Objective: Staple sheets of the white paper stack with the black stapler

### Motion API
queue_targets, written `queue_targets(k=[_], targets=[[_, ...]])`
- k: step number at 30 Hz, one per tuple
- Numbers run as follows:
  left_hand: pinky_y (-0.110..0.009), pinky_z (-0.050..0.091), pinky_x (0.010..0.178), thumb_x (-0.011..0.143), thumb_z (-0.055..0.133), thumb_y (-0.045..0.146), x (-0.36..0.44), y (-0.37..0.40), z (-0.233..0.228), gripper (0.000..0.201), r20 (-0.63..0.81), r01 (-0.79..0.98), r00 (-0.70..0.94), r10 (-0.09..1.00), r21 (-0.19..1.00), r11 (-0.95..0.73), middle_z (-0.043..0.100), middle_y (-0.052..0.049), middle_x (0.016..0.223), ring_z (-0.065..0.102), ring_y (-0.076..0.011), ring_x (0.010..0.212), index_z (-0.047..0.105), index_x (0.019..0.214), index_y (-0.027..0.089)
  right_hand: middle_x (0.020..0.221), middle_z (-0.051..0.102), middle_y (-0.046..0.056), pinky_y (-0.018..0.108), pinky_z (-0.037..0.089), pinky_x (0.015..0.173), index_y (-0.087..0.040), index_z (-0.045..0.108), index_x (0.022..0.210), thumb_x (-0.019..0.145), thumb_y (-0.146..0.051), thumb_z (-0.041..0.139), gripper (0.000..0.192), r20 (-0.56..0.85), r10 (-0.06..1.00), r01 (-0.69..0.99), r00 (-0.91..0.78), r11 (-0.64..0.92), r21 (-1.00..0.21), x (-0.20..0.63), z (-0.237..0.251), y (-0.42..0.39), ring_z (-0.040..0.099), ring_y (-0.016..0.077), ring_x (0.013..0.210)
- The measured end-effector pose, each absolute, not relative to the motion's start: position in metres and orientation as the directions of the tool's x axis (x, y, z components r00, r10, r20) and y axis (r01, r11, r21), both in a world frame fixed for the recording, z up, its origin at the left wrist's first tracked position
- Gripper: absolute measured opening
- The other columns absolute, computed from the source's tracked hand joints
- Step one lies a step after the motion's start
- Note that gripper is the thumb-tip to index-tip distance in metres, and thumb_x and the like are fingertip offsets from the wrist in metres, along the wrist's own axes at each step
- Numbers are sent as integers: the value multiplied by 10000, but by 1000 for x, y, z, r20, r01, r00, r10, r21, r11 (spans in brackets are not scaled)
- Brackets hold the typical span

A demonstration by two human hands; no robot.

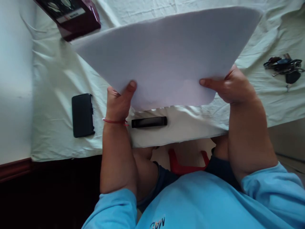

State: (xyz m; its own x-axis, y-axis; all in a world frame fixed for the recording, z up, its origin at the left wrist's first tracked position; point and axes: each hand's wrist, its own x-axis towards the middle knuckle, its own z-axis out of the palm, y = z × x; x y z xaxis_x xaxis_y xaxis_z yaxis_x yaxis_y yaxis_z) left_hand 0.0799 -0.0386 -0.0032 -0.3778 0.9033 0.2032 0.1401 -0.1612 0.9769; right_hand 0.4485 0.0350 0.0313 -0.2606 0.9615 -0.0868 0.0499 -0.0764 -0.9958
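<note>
White paper sheet [166, 54], mid-frame above the worktop [54, 79], looks light, floppy and easily creased; our left hand [118, 103] and right hand [232, 84], well apart, pinch its near edge.

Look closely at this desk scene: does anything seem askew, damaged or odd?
Nothing is spilled or broken. The cloth covering the table is creased and rumpled. The white sheet, held by the left hand and right hand, bows instead of lying flat.
</note>
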Motion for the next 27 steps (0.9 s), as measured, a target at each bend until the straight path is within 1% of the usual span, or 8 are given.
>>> queue_targets(k=[3,7,11,14,18,22,24,27], targets=[[-398,670,1124,836,1026,670,84,-38,3,445,200,159,-340,919,975,-154,899,-51,1186,833,-254,1142,890,1006,282,1106,850,57,409,687,1052,-241,838,1013,770,-296,1032,315,-42,967,54,-251,-30,-998,449,31,37,768,237,1069],[-433,689,980,837,1026,622,81,-40,6,429,118,196,-265,957,978,-66,878,-82,1044,806,-274,1005,898,978,238,1040,856,80,414,694,971,-192,838,899,697,-216,1006,264,-149,972,83,-183,-136,-987,453,30,40,748,219,935],[-340,626,778,789,1061,440,69,-43,-2,363,18,237,-242,970,971,41,686,2,709,709,-214,765,759,809,241,1044,863,93,467,702,998,-178,832,913,670,-177,1000,296,-229,959,79,-167,-218,-973,457,33,41,759,231,914],[-306,551,682,785,994,315,66,-47,-3,300,-81,312,-240,967,937,156,697,16,739,652,-180,695,791,984,217,1085,862,81,494,701,1058,-180,829,926,688,-155,964,275,-273,947,129,-168,-253,-959,460,38,40,774,228,944],[-335,592,788,830,923,357,75,-58,10,415,-106,414,-244,964,887,203,796,-38,912,745,-218,849,805,1194,194,1089,868,58,486,716,1046,-186,835,893,684,-163,939,235,-321,936,195,-142,-291,-936,463,45,37,777,222,945],[-350,591,831,905,891,450,87,-80,33,361,112,514,-335,936,854,82,837,-70,1039,785,-236,969,842,1179,221,1080,870,54,477,737,991,-197,839,918,665,-171,956,280,-334,929,185,-157,-305,-934,469,44,38,787,230,950],[-372,616,973,924,921,469,90,-94,45,341,144,499,-199,969,866,-26,852,-74,1181,797,-260,1138,856,1185,258,1052,860,58,495,742,992,-193,828,916,663,-166,961,287,-326,932,182,-159,-297,-937,472,42,38,788,232,942],[-421,596,1168,889,989,464,94,-107,61,407,58,531,193,979,833,-154,846,-74,1299,764,-305,1315,875,1238,288,1026,845,56,537,735,1031,-179,821,909,666,-147,952,277,-321,935,180,-153,-293,-939,476,43,38,790,229,933]])
